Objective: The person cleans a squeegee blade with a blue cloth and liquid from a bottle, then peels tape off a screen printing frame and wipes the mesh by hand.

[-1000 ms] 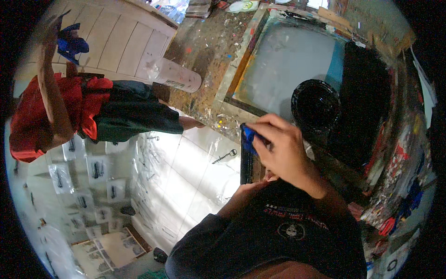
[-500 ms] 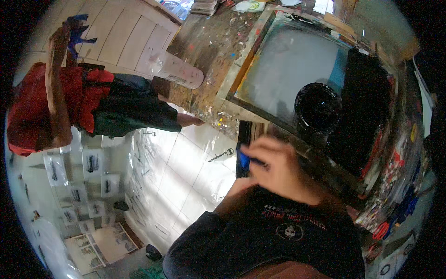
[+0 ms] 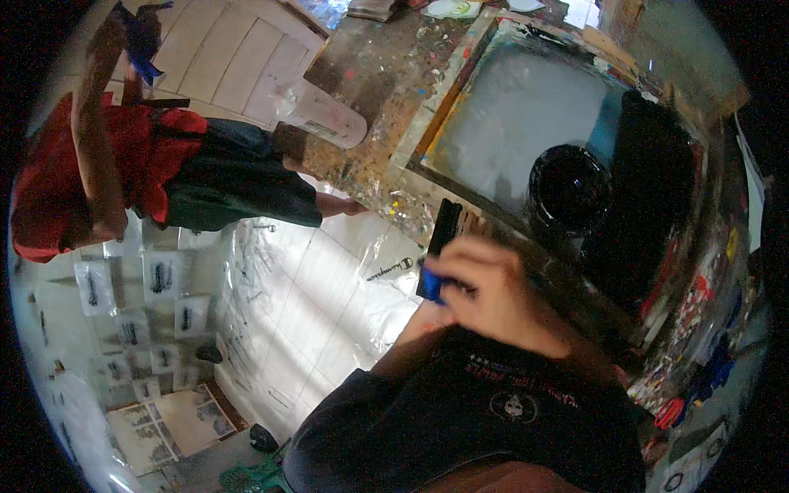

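Observation:
A dark-edged squeegee (image 3: pixel 445 228), with some pale wood along one side, stands tilted in front of my body. My left hand (image 3: pixel 429 319) is at its lower end and appears closed round it, though the fingers are largely hidden behind the other hand. My right hand (image 3: pixel 491 297) is closed on a small blue object (image 3: pixel 431 283), pressed close to the squeegee's face; its exact kind is unclear. Just beyond lies a framed printing screen (image 3: pixel 526 115) with grey mesh. A round black ink tub (image 3: pixel 570 191) rests over its near right part, beside a black area.
A paint-spattered wooden table (image 3: pixel 386 90) carries a pinkish-white cylindrical container (image 3: pixel 329 117). At the left stands a person in a red shirt (image 3: pixel 62 181), with something blue at the hands. Clear plastic sheeting (image 3: pixel 329 279) covers the floor; several bagged prints (image 3: pixel 160 275) lie lower left.
The squeegee tilts more, its top leaning to the right. My hands stay together at about the same place. The other person's arms and the blue item have shifted, and the whole view has turned slightly.

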{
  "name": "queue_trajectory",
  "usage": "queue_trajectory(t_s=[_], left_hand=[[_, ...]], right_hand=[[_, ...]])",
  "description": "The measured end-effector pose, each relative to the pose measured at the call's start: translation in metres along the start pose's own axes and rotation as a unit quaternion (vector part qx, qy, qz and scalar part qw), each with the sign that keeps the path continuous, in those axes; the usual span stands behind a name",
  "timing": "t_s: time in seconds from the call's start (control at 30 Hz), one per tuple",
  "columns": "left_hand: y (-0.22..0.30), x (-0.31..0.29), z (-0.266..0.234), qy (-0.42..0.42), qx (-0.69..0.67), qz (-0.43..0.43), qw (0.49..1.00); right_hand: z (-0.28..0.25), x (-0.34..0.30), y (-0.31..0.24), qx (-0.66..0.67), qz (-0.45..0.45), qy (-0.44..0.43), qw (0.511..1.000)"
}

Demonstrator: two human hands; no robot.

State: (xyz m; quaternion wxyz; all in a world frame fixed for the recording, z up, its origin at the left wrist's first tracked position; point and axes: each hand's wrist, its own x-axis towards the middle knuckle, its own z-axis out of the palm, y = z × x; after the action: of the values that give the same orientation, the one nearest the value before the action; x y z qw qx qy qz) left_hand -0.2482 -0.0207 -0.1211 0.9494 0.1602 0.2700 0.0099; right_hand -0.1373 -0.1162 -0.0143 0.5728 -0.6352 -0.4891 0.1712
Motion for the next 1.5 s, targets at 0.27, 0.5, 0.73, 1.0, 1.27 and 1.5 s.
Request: queue_trajectory(t_s=[0.27, 0.5, 0.73, 1.0, 1.27, 1.5], left_hand=[[0.002, -0.002, 0.006, 0.135, 0.068, 0.074, 0.986], [0.002, -0.01, 0.008, 0.203, 0.111, 0.029, 0.973], [0.018, -0.004, 0.008, 0.177, 0.05, 0.043, 0.982], [0.024, -0.011, -0.004, 0.039, 0.197, 0.162, 0.966], [0.028, -0.025, 0.034, 0.23, 0.271, 0.115, 0.928], [0.028, -0.021, 0.027, 0.2, 0.228, 0.115, 0.946]], right_hand=[[0.002, -0.011, -0.003, 0.026, 0.042, 0.013, 0.999], [-0.006, 0.015, 0.023, -0.001, 0.048, 0.068, 0.997], [0.003, -0.008, 0.002, -0.007, -0.013, 0.031, 0.999], [0.002, -0.004, -0.002, 0.018, -0.095, -0.103, 0.99], [-0.01, 0.016, 0.005, -0.016, -0.097, -0.085, 0.991], [-0.015, 0.022, 0.014, -0.043, -0.058, -0.017, 0.997]])
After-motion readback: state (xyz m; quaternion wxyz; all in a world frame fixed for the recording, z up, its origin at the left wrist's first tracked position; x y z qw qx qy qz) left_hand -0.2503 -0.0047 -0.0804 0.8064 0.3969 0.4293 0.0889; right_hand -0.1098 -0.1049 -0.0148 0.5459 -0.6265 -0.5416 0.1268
